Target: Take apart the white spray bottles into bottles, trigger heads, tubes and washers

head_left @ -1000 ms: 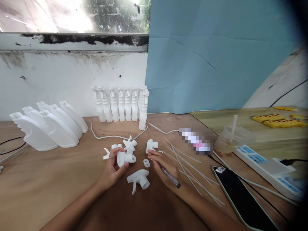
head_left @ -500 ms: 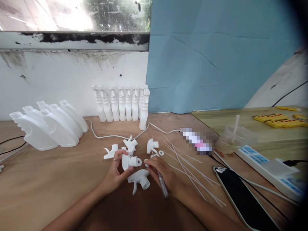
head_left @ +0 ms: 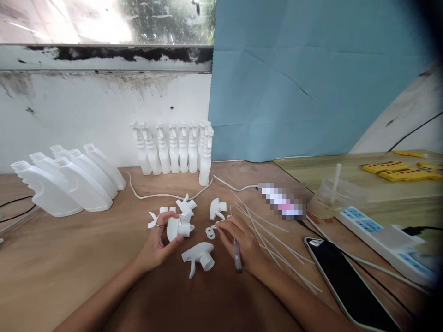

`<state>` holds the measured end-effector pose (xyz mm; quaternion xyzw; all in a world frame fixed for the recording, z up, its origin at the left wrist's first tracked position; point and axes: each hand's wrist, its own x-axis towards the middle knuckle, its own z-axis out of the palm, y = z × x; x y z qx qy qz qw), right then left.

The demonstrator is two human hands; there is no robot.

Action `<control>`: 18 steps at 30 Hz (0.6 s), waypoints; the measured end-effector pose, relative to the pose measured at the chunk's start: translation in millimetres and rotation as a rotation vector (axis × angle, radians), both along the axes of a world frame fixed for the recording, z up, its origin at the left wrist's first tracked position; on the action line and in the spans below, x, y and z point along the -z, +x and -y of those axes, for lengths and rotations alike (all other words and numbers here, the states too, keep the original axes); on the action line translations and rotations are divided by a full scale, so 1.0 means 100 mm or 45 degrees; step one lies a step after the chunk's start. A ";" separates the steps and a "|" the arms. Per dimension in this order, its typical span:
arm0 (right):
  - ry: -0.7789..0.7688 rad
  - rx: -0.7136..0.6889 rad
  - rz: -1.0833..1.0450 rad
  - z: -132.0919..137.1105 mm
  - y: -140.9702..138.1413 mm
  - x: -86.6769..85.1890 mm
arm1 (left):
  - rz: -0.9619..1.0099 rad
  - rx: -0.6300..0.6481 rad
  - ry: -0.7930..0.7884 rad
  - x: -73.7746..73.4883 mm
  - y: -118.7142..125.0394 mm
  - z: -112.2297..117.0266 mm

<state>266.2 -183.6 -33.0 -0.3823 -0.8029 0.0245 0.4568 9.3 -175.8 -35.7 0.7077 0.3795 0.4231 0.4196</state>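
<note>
My left hand (head_left: 160, 240) grips a white spray trigger head (head_left: 177, 229) between thumb and fingers, its round collar pointing right. Held in my right hand (head_left: 242, 242) is a slim pen-like tool (head_left: 237, 256) with a clear handle; its front end is hidden by the fingers. These fingertips are close to a few small white washers (head_left: 210, 233) on the table. Just below the hands lies another trigger head (head_left: 199, 257). More loose trigger heads (head_left: 186, 205) are behind my left hand, and one more (head_left: 217, 209) sits beyond my right fingertips.
Thin white tubes (head_left: 273, 240) lie to the right, near a phone (head_left: 346, 286), a power strip (head_left: 367, 226) and a plastic cup (head_left: 327, 200). Bottles with spray tops (head_left: 183, 152) line the wall. Open white bottles (head_left: 74, 184) stand at left. A white cable (head_left: 159, 196) crosses behind.
My left hand has moved slightly left with the trigger head. A ring seen at its collar before no longer shows there. My right hand has shifted a little right, keeping the tool.
</note>
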 end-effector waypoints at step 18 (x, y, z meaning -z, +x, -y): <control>-0.384 0.167 0.542 -0.28 0.60 -0.16 | -0.775 0.211 0.437 -0.16 -0.52 -0.25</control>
